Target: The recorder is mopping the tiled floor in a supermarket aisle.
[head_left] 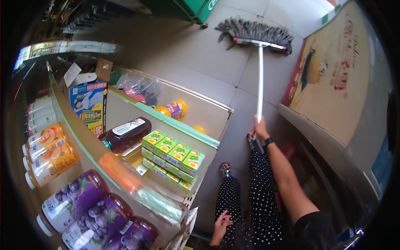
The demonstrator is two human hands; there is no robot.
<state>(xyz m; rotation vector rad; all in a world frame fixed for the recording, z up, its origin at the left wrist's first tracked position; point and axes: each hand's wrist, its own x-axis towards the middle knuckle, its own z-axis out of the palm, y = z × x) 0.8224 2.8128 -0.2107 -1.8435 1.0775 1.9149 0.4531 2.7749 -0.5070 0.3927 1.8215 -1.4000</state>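
My right hand [261, 128] is wrapped round the white handle of a flat dust mop [260, 79], near the handle's lower end in view. The mop's wide head of grey strands lies on the tiled floor ahead, at the far end of the handle. A dark watch [268, 141] is on my right wrist. Down by my thigh hangs my left hand [222, 222], open and holding nothing, its fingers loosely bent and apart. Nearest to it on the left is the end of a stocked shelf.
Shelves on my left hold purple grape drink bottles [104, 221], orange drink bottles [52, 160], a dark bottle [129, 131] and green cartons [177, 152]. A low shelf behind holds an orange bottle [173, 109]. A large cardboard box [329, 79] borders the right; a green cabinet [183, 9] stands ahead.
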